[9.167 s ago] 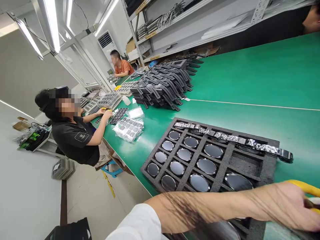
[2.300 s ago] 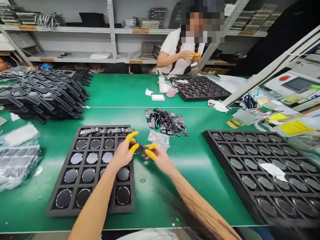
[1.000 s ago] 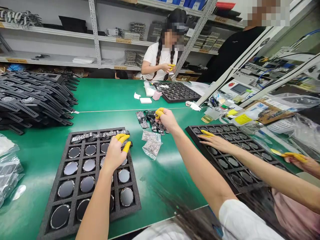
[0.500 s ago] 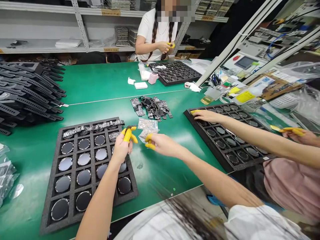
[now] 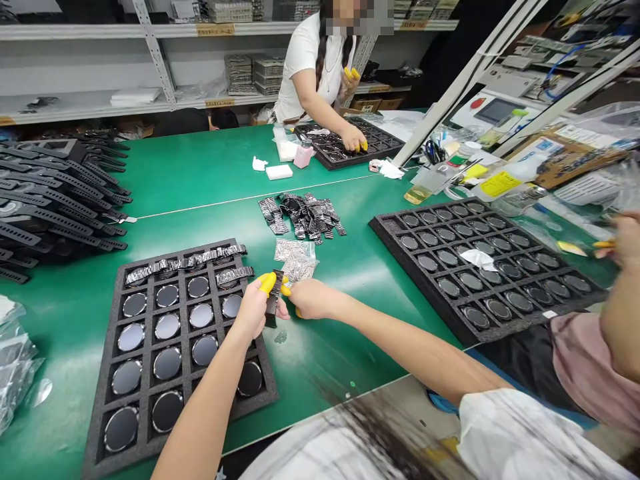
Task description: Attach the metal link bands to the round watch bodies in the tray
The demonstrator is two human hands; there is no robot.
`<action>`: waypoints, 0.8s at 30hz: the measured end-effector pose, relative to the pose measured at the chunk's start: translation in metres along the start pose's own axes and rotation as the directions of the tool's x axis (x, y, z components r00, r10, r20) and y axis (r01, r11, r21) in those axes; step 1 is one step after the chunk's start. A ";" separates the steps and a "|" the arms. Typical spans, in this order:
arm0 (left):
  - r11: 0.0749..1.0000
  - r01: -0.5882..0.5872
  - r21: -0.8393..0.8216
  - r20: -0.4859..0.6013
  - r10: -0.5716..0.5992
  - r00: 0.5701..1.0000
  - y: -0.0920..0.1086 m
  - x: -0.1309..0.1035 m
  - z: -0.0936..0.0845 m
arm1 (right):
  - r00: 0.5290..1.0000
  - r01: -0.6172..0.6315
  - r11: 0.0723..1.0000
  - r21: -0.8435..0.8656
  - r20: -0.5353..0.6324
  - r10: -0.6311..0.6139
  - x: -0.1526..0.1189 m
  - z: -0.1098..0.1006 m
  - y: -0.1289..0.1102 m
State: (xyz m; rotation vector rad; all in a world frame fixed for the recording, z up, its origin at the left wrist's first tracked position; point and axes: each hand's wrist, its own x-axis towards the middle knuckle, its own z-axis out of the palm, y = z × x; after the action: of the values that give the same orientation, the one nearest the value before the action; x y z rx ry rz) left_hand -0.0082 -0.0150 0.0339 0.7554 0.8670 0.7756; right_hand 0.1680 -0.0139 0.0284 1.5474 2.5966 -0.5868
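Note:
My left hand (image 5: 253, 308), in yellow finger cots, is closed on a black metal link watch band (image 5: 272, 303) that hangs down between my hands. Beside the band, my right hand (image 5: 313, 299) has its fingers pinched together; whatever is in them is too small or hidden. Under my left forearm lies a dark foam tray (image 5: 144, 373) of round black watch faces, its top row crossed by link bands (image 5: 187, 261). Just beyond my hands are clear bags of small metal pins (image 5: 299, 265), and behind those a pile of black link bands (image 5: 307, 217).
Many black strapped watches (image 5: 55, 200) are piled at left, above plastic bags (image 5: 15, 363). A second watch tray (image 5: 453, 267) lies at right beside a co-worker's arm (image 5: 625, 300). Across the green table (image 5: 200, 180) another person reaches into a far tray (image 5: 335, 159).
My hands have come together, and a watch band now hangs between them. The co-worker at right has drawn an arm back from the tray; the person opposite has lowered a hand to theirs.

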 end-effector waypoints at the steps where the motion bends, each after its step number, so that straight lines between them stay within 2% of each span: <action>1: 1.000 0.010 0.007 -0.022 -0.010 1.000 0.000 0.001 0.000 | 1.000 0.014 0.999 0.032 -0.002 -0.014 0.000 -0.004 0.005; 3: 1.000 -0.006 0.006 -0.045 0.007 0.999 0.000 0.001 0.000 | 0.999 0.033 0.995 0.094 -0.030 -0.030 0.001 -0.009 0.013; 4: 1.000 -0.021 0.001 -0.046 0.021 0.999 0.000 0.001 0.000 | 0.993 0.040 0.985 0.169 -0.113 -0.021 0.002 -0.010 0.015; 5: 0.999 -0.032 -0.003 -0.042 0.031 0.999 0.001 0.001 0.001 | 0.969 0.064 0.958 0.279 -0.247 0.008 0.004 -0.007 0.015; 6: 0.999 -0.036 -0.007 -0.035 0.036 0.999 0.002 0.000 0.001 | 0.910 0.119 0.907 0.404 -0.410 0.063 0.006 -0.003 0.014; 7: 0.999 -0.033 -0.012 -0.029 0.032 0.999 0.002 -0.001 0.002 | 0.812 0.214 0.835 0.507 -0.567 0.136 0.008 0.004 0.012; 8: 1.000 -0.024 -0.017 -0.024 0.024 0.999 0.003 -0.001 0.002 | 0.695 0.331 0.758 0.562 -0.689 0.208 0.011 0.011 0.009; 9: 1.000 -0.016 -0.021 -0.021 0.016 1.000 0.003 -0.001 0.002 | 0.592 0.435 0.698 0.569 -0.765 0.254 0.014 0.019 0.006; 10: 1.000 -0.011 -0.027 -0.020 0.011 1.000 0.003 -0.002 0.002 | 0.527 0.505 0.671 0.543 -0.810 0.259 0.016 0.027 0.003; 11: 0.999 -0.010 -0.033 -0.021 0.009 1.000 0.003 -0.001 0.001 | 0.490 0.546 0.663 0.512 -0.837 0.242 0.018 0.032 0.001; 15: 0.999 -0.007 -0.044 -0.030 0.006 1.000 0.004 0.000 0.000 | 0.454 0.569 0.678 0.465 -0.865 0.213 0.019 0.039 0.001; 20: 0.999 -0.027 -0.025 -0.048 0.026 0.999 0.005 0.000 0.000 | 0.471 0.522 0.703 0.484 -0.850 0.235 0.015 0.034 0.007; 24: 0.999 -0.032 -0.012 -0.036 0.031 0.999 0.004 0.000 0.001 | 0.444 0.546 0.716 0.435 -0.875 0.193 0.015 0.034 0.007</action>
State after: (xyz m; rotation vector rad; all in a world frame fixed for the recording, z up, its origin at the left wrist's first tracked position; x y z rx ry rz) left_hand -0.0086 -0.0127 0.0377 0.7473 0.8835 0.8243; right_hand 0.1622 -0.0106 -0.0090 2.2521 3.6881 -1.0962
